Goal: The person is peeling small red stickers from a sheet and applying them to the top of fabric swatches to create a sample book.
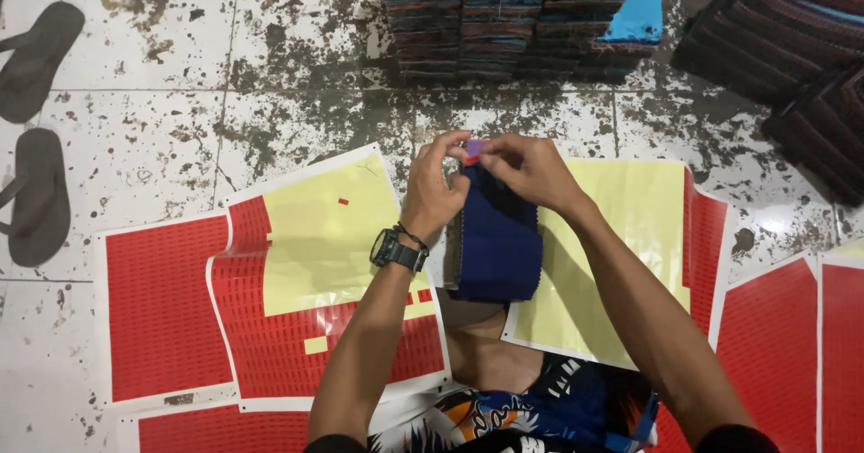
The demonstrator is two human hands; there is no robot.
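**Red sticker going onto a stack of blue fabric swatches**

A thick stack of dark blue fabric swatches (495, 246) rests on the person's lap, upright against the knee, over a floor of speckled tiles (297, 111). The left hand (432, 188), with a black wristwatch (396, 251) on its wrist, grips the stack's upper left corner, its fingers curled narrow around the edge. The right hand (526, 170) comes in from the other side; its fingers pinch together at the top edge, where a small purple tab with a red sticker (472, 152) shows between the two hands.

Judging from the sheets around, the work is partly done. The nearest sticker sheet (297, 291) has its upper half peeled to bare yellow backing and red rows left below; the sheet under the right arm (630, 228) is almost all yellow. Full red sheets (162, 304) lie untouched beside them. Many stacked swatch bundles (504, 21) wait beyond, and two dark flip-flops (36, 120) lie at the left.
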